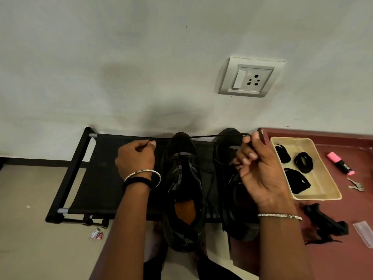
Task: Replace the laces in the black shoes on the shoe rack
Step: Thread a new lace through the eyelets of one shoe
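Head view: left hand and right hand each pinch the same black lace, stretched straight between them. Black shoes sit on the shoe rack right under the hands. The lace maybe runs into the shoe under the right hand, too dark to tell. Tray of spare laces just right of the right hand.

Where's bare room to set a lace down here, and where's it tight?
Free: the shoe rack fabric between its left frame and the left shoe; the beige floor left of the rack. Crowded: the gap between it and the right shoe, spanned by the lace stretched from left hand to right hand; the red floor around the tray, highlighter and keys.
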